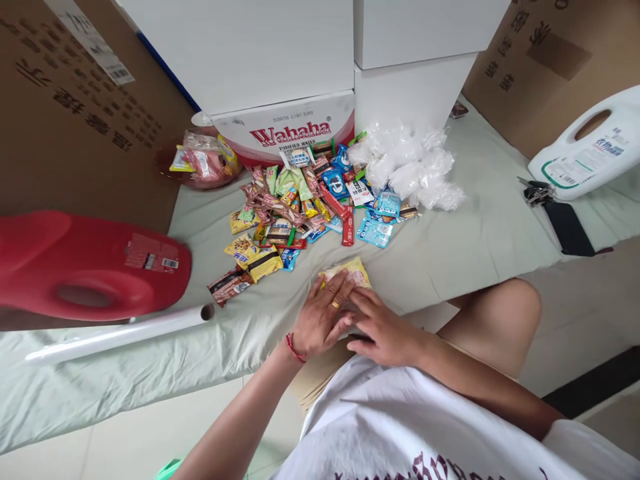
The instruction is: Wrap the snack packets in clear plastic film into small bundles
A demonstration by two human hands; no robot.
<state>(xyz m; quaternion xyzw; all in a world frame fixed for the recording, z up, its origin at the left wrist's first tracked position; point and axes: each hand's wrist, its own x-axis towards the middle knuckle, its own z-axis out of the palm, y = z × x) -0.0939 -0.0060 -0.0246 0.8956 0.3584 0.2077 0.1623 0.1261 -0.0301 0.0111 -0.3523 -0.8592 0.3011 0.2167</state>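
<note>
A pale yellow snack packet (356, 272) lies flat on the green cloth (425, 267) just in front of me. My left hand (323, 313), with a ring and a red string bracelet, rests on its near left part, fingers stretched out. From the right, my right hand (387, 327) reaches in with extended fingers; its fingertips meet the left hand and the packet's near edge. The packet's near side is hidden under my fingers. Beyond it spreads a pile of wrapped snacks (280, 213), with a heap of clear plastic bags (410, 163) to its right.
A red detergent jug (100, 267) and a white roll (120, 333) lie at the left. At the right are a white detergent bottle (590, 147), keys (537, 192) and a black phone (567, 227). A Wahaha carton (295, 130) and white boxes (260, 53) stand behind the snacks.
</note>
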